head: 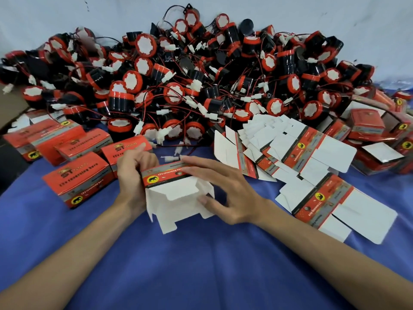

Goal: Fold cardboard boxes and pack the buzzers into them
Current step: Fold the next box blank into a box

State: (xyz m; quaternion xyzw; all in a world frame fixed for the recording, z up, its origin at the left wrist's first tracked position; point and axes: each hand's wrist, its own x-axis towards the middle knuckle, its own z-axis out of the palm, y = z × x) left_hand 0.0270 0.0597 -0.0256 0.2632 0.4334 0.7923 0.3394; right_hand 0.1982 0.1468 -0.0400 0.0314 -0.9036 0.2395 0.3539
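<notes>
Your left hand (pixel 134 168) has its fingers curled round the end of the half-folded box (pixel 176 198). Your right hand (pixel 223 189) lies nearly flat, fingers straight along the printed top, thumb pressing a white side flap. The box sits between the two hands, just off the blue cloth (pixel 201 265), bottom flaps hanging loose toward you. Risk: thumb pressure may crease the side flap or tuck it in the wrong order, so the bottom will not lock. The buzzers (pixel 178 86) are heaped beyond your fingertips, wires tangled; a pull may drag neighbours along. Flat blanks (pixel 290 148) fan out to the right of your right hand, closed boxes (pixel 73 184) to the left of your left. The box's far side is hidden, and the print is too blurred to read.
</notes>
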